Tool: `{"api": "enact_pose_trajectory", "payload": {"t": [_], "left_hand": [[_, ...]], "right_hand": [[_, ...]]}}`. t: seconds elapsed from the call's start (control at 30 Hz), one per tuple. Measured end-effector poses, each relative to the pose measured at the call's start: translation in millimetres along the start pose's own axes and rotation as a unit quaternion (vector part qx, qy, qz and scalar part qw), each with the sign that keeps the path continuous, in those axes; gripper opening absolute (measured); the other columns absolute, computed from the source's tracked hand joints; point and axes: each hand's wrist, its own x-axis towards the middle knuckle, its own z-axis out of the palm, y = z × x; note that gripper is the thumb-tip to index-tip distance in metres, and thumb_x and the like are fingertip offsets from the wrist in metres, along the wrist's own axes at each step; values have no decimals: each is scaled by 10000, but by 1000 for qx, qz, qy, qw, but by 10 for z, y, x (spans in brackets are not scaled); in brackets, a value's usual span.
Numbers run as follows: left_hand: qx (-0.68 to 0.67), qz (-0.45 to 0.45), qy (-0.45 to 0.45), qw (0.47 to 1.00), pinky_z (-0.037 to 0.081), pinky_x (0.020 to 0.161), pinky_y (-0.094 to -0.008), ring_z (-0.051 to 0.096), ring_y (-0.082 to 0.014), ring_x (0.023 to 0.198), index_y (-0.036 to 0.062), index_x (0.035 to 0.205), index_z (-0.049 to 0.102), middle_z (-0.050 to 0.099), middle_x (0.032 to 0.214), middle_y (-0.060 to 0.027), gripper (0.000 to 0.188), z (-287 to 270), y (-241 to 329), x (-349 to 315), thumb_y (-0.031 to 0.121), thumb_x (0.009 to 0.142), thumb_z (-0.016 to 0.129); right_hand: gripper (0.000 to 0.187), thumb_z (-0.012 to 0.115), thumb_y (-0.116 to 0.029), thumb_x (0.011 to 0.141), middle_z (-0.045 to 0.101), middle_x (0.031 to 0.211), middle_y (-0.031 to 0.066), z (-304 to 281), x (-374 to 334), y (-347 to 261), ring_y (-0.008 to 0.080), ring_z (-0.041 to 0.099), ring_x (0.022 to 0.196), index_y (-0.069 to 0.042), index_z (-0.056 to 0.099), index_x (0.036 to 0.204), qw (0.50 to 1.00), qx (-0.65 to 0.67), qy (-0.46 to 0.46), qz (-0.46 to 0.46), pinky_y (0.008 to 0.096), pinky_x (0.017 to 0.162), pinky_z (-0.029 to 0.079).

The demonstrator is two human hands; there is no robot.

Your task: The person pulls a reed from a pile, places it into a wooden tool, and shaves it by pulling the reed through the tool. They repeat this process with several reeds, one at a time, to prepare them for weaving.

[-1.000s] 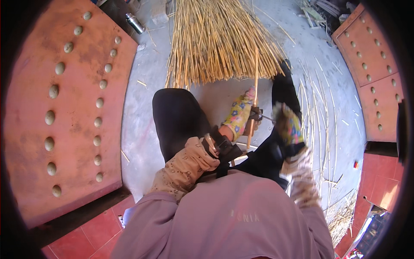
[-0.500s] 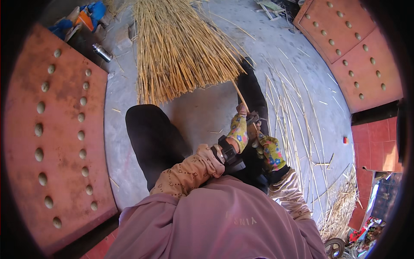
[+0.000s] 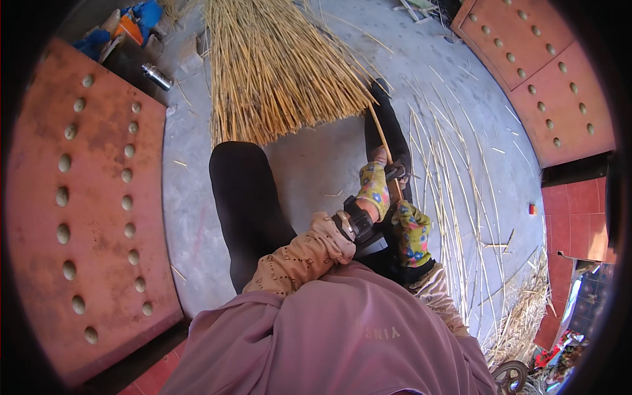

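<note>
My left hand [image 3: 374, 181], in a flowered fingerless glove, is closed around a reed stalk [image 3: 380, 128] whose far part lies by a large bundle of reeds [image 3: 283, 72]. Beside its fingers, over my right leg, sits a small dark tool [image 3: 396, 172] that the stalk runs past or through; I cannot tell which. My right hand [image 3: 413, 234], in a matching glove, is closed at the stalk's near end, just below the tool. Its fingertips are partly hidden. A black device [image 3: 359, 220] is strapped to my left wrist.
Loose peeled-looking stalks [image 3: 454, 191] lie on the grey floor to the right, with a straw heap [image 3: 523, 313] nearer. Studded red door panels stand left [image 3: 99, 197] and right [image 3: 533, 79]. A metal flask [image 3: 157, 77] lies at the far left. A wheel [image 3: 510, 376] shows at lower right.
The view has shifted slightly. My left knee appears farther right, and more of the stalk shows between my two hands. Both hands keep their closed grip.
</note>
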Motion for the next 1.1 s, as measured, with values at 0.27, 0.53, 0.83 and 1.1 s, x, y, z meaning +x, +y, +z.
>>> {"api": "enact_pose_trajectory", "payload": {"t": [0.27,0.53,0.83,1.1], "left_hand": [[-60,15,-59,996,382,371,-225,513,-127,461,120,725,487,517,561,-6,402,-270,367,514,518,777,496],[-45,31,-70,996,440,526,-246,538,-144,598,76,828,531,548,699,-37,305,-271,-23,666,379,833,496],[-46,-98,-192,975,414,697,-267,499,-113,786,143,995,496,530,904,4,268,-19,-245,333,370,853,469],[-38,4,-88,995,310,448,-152,383,-26,519,218,954,528,474,748,64,235,5,-7,461,372,785,580]], "right_hand": [[125,524,-146,821,531,597,-18,-454,-413,16,19,427,465,-56,583,757,954,-283,-82,-58,170,406,297],[316,524,-117,776,503,1060,132,-546,-137,-469,304,482,934,-49,480,1081,644,-662,119,-364,403,794,358],[364,480,-121,761,540,1013,118,-18,142,-143,290,517,929,-68,463,1121,660,-644,211,-324,424,814,367],[89,530,-73,724,555,623,90,-794,-114,-38,267,544,551,-124,584,774,685,-647,134,-308,357,440,403]]}}
